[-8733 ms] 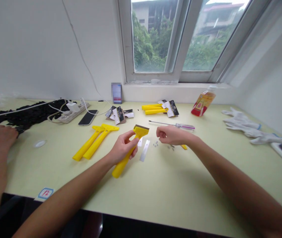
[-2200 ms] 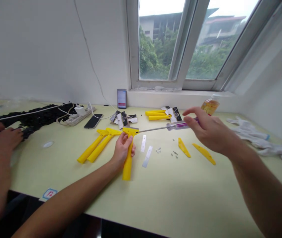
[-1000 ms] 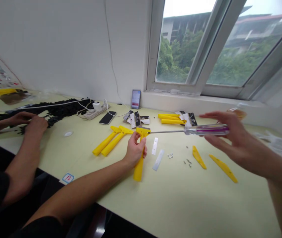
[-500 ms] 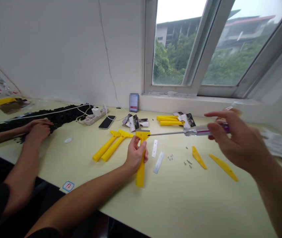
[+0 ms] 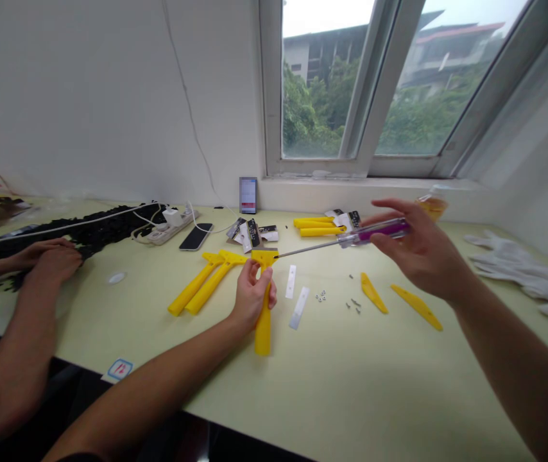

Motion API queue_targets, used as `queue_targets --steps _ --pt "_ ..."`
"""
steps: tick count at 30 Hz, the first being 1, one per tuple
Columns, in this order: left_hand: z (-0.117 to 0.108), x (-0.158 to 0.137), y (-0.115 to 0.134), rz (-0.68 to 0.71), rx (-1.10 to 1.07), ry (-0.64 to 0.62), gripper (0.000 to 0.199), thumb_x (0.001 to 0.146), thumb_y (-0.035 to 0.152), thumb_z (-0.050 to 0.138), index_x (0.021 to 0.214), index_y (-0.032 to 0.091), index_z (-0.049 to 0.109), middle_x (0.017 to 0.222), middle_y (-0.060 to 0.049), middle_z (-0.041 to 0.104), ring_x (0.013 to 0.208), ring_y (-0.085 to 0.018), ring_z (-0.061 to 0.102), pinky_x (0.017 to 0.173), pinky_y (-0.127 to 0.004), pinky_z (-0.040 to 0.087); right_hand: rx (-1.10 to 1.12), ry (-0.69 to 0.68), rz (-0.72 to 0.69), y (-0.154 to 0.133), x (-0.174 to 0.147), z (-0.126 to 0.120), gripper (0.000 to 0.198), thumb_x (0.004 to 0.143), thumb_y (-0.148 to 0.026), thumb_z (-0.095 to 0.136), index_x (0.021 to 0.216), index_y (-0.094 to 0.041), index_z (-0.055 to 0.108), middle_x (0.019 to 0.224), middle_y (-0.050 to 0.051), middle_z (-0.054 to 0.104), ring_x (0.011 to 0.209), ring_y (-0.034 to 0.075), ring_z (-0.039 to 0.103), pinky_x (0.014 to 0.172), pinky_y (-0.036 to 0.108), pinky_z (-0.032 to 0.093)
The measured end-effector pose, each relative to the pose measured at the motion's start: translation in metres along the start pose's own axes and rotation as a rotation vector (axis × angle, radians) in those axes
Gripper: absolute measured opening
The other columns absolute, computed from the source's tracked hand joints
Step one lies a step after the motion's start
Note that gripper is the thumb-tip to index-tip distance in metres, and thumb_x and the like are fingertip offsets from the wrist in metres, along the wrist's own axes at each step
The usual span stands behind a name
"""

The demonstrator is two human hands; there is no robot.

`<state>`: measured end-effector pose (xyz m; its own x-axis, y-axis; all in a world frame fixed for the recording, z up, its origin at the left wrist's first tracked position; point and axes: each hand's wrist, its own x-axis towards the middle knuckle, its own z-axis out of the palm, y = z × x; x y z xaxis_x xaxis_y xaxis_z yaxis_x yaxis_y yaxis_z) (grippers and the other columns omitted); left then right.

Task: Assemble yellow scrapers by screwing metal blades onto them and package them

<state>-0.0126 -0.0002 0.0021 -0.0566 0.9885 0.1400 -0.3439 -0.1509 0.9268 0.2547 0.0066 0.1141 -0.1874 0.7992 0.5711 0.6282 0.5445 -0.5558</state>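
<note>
gripping a yellow scraper (image 5: 263, 330) in the left hand (image 5: 253, 295) over the counter (image 5: 351, 391), between two similar scrapers (image 5: 214, 282) and two metal strips (image 5: 291, 282). pinching a screwdriver (image 5: 371, 233) by its handle in the right hand (image 5: 418, 250), with the tip at the scraper's head, and with nuts (image 5: 323, 293), screws (image 5: 356, 303) and flat yellow pieces (image 5: 374, 294) beyond the strips.

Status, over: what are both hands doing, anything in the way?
Left hand gripping yellow scraper. Right hand holding screwdriver, tip at the scraper. Nothing visibly blocking them.
</note>
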Motion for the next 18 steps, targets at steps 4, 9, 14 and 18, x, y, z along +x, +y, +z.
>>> queue_targets --steps 4,9,14,18 --pt "0.0011 -0.001 -0.0013 -0.009 -0.001 -0.005 0.036 0.079 0.038 0.07 0.089 0.022 0.04 0.091 0.006 0.049 0.043 -0.001 0.047 0.031 -0.016 0.034 -0.062 0.097 0.078 0.0033 0.0012 0.0036 0.058 0.087 -0.045 0.056 0.139 -0.026 0.036 0.108 0.01 0.064 0.08 0.024 0.067 0.066 0.04 0.056" --pt "0.0008 0.0006 -0.0007 -0.005 0.015 0.009 0.032 0.08 0.036 0.069 0.091 0.022 0.042 0.087 0.006 0.049 0.042 -0.002 0.046 0.032 -0.016 0.034 -0.01 0.04 0.066 0.0054 0.0019 0.0051 0.055 0.088 -0.045 0.054 0.138 -0.028 0.038 0.106 0.008 0.066 0.078 0.023 0.067 0.071 0.042 0.056" --pt "-0.0018 0.0034 0.0012 -0.015 0.014 0.049 0.035 0.077 0.038 0.072 0.09 0.022 0.044 0.086 0.006 0.047 0.045 -0.002 0.048 0.033 -0.016 0.035 0.012 -0.067 -0.003 0.0087 0.0022 0.0041 0.06 0.085 -0.044 0.058 0.139 -0.028 0.036 0.126 0.011 0.057 0.087 0.023 0.067 0.07 0.04 0.056" --pt "-0.003 0.0035 0.0009 -0.016 0.03 0.033 0.035 0.077 0.039 0.071 0.093 0.022 0.046 0.088 0.005 0.048 0.045 -0.002 0.049 0.033 -0.016 0.035 -0.075 -0.028 0.116 0.009 0.0029 0.003 0.044 0.088 -0.048 0.053 0.126 -0.025 0.049 0.093 0.005 0.067 0.075 0.023 0.066 0.068 0.039 0.055"
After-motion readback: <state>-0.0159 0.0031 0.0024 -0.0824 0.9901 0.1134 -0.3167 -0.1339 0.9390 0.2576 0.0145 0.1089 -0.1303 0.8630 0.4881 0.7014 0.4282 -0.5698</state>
